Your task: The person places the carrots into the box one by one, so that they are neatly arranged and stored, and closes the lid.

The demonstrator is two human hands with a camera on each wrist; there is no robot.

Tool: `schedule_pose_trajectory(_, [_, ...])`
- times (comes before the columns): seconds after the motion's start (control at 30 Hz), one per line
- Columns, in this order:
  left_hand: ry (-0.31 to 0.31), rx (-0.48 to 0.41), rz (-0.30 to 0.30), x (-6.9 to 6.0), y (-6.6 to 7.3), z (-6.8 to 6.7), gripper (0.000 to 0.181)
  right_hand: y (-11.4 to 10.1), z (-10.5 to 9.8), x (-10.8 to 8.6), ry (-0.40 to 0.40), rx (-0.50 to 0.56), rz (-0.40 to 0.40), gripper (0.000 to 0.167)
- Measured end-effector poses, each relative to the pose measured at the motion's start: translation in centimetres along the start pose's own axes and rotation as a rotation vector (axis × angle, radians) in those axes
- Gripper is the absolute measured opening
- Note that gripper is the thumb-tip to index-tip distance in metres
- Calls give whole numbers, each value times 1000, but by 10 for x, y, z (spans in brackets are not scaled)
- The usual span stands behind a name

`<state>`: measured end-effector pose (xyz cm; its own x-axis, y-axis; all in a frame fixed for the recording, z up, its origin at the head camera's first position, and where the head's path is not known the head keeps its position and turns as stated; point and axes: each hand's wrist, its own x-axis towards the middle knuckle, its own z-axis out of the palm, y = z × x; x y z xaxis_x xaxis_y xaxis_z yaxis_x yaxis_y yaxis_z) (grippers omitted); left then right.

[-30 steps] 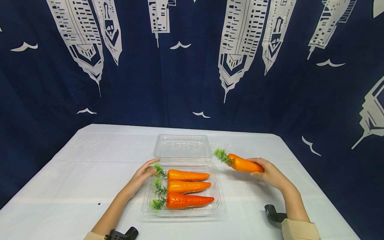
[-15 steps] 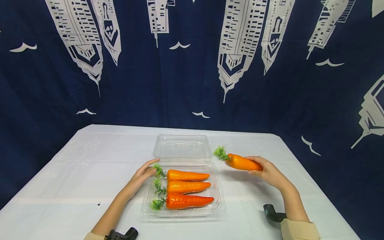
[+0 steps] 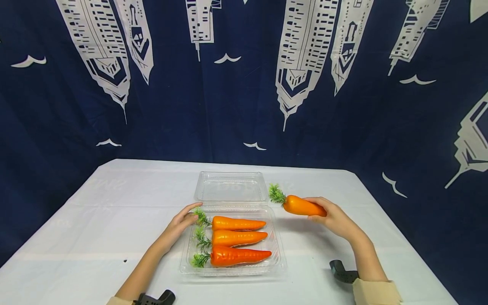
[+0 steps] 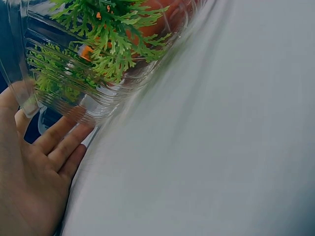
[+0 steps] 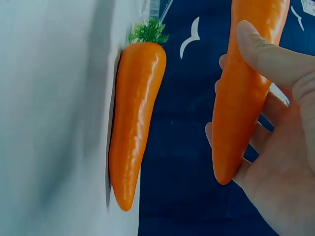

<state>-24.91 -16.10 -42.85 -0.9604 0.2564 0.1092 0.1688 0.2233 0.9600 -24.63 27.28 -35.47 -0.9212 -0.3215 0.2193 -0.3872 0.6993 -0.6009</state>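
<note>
In the head view, my right hand [image 3: 335,218] holds an orange carrot [image 3: 303,206] by its narrow end above the table, right of a clear plastic box [image 3: 280,250]. The thumb and fingers wrap that carrot [image 5: 241,93] in the right wrist view. Three carrots lie side by side in the box, leaves to the left: a top one [image 3: 236,223], a middle one [image 3: 238,237] and a redder front one [image 3: 240,256]. My left hand [image 3: 177,228] touches the box's back left corner with fairly straight fingers; the left wrist view shows this hand [image 4: 44,167] against the ribbed plastic.
The box's open lid [image 3: 231,186] lies flat behind it on the white table [image 3: 114,237]. A dark blue curtain [image 3: 206,101] hangs behind. Another carrot [image 5: 135,118] rests on a white surface in the right wrist view; which one, I cannot tell.
My right hand and its carrot have moved a little left, towards the box, with the leafy end slightly higher. The left hand and the three boxed carrots look unmoved.
</note>
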Motion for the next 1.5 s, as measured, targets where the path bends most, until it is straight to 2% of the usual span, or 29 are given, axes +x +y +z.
schedule_pose_trajectory(0.27, [4,-2,-6,0,0,0,42,-11,7,3,11,-7,-20,45])
schedule_pose_trajectory(0.53, [1,-8,-3,0,-1,0,42,-24,23,8,-1,22,-65,47])
schedule_pose_trajectory(1.03, [-3,-10,-2,0,0,0,43,-51,47,9,42,-135,-129,45])
schedule_pose_trajectory(1.27, [-7,-13,2,0,-1,0,43,-60,63,10,79,-233,-203,44])
schedule_pose_trajectory(1.5, [-14,-14,5,0,-2,-1,43,-70,75,10,40,-280,-228,46])
